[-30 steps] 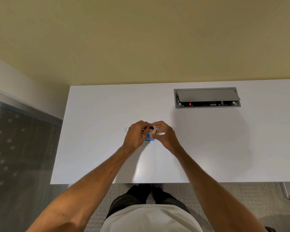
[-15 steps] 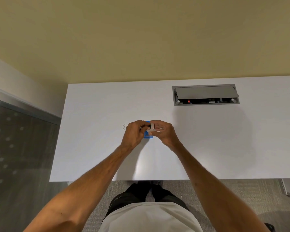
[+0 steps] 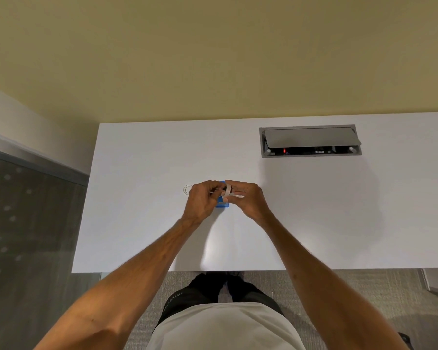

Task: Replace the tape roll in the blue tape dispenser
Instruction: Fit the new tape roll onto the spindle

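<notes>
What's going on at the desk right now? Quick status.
Left hand and right hand together over blue tape dispenser, pinching a tape roll. Second clear roll lies left. Nothing in the way.

My work surface is a white table [image 3: 142, 223]. A blue tape dispenser [image 3: 223, 204] rests on it under my hands. A clear tape roll [image 3: 187, 189] lies flat just left of them. A grey cable box [image 3: 310, 141] is recessed at far right, lid raised.

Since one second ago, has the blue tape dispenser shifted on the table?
No. The blue tape dispenser keeps the same offset right of the clear ring on the table.
</notes>
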{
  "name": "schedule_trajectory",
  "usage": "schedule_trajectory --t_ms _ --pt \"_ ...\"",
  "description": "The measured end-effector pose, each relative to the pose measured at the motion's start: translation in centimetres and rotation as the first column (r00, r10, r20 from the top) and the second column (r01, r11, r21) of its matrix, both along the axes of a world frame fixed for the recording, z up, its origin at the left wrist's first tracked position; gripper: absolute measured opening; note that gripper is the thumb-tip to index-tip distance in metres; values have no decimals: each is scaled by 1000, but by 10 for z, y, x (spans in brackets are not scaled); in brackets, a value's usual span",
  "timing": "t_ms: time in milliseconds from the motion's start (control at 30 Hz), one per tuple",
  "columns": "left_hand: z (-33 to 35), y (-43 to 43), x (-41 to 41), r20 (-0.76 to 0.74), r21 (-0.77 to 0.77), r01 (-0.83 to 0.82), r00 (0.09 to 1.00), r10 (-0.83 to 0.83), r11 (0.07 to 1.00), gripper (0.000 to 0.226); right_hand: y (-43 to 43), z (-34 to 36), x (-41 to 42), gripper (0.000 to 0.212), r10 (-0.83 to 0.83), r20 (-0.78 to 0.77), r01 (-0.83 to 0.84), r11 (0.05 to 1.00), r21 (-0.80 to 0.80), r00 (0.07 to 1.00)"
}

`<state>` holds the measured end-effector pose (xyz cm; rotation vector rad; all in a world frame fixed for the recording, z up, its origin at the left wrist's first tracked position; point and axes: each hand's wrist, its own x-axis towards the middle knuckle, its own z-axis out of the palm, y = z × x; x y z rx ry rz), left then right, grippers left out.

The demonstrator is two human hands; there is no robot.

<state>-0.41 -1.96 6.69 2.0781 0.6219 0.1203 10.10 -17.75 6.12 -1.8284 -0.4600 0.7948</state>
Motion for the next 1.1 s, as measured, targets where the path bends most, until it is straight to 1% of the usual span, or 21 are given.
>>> schedule_trajectory --t_ms 100,200,267,367,567,633,733,833,867,933,1033,1100 --pt "0 5 1 -7 7 26 1000 -25 1000 20 4 -1 2 53 9 8 -9 1000 -3 1000" --pt "2 12 3 -21 9 34 999 -34 999 18 10 2 6 54 -4 -39 4 1000 -5 999" --pt "3 16 4 -23 -3 44 999 -45 999 17 15 6 9 53 9 -44 -9 1000 -3 999" --pt "3 20 4 -16 -1 41 999 -41 999 20 21 10 12 50 50 -14 -50 999 2 999" --pt "-2 22 5 -33 -3 44 999 -44 999 22 29 6 12 46 107 45 -105 993 -48 993" --pt "-4 22 4 -35 1 40 999 -40 999 26 29 2 12 45 130 63 -126 990 -65 990" --pt "-10 19 1 -37 -8 35 999 -35 999 21 28 -8 13 45 163 103 -154 984 -87 981" --pt "-11 15 -1 -60 -64 15 998 -19 998 14 30 -17 16 46 200 175 -170 970 -174 964" --pt "-11 14 -2 -76 -87 1 997 -8 996 17 30 -19 17 46 210 200 -170 965 -200 957" --pt "-13 15 -4 -136 -89 -9 991 -3 996 37 32 -25 21 47 234 237 -176 954 -244 943" --pt "-23 23 -5 -232 -56 48 971 -60 997 63 37 -33 26 47 267 272 -180 934 -307 925" --pt "-33 29 -3 -264 -64 73 961 -87 995 80 40 -38 29 48 291 282 -190 922 -337 914"
